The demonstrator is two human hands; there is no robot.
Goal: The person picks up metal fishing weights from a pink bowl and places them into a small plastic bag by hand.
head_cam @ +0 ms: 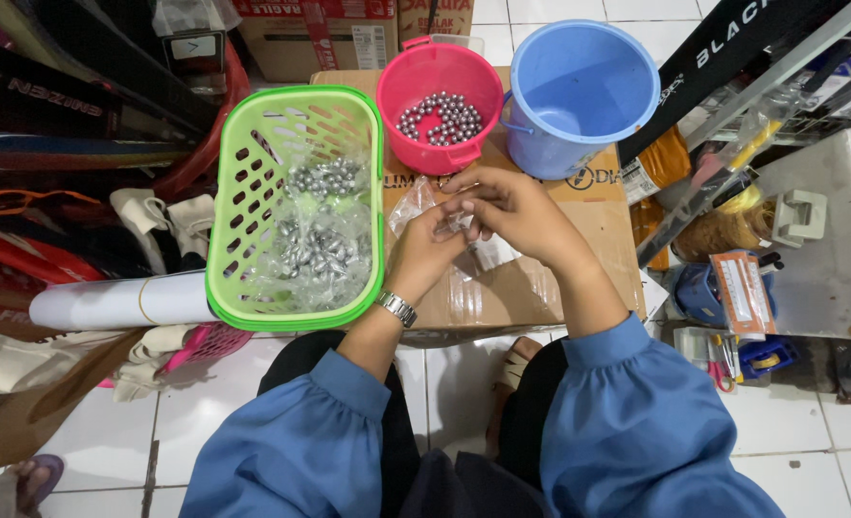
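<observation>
While both hands meet over the box, left hand and right hand fingers pinch a clear bag (small) — pink pail just beyond.

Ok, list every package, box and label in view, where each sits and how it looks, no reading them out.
Cardboard box: brown, taped, under both hands, dark print on the top.
Second carton: brown with red tape and a white label, top centre.
Small clear bags: filled with grey metal balls, in the green basket.
Flat orange packet: rectangular, right side.
</observation>
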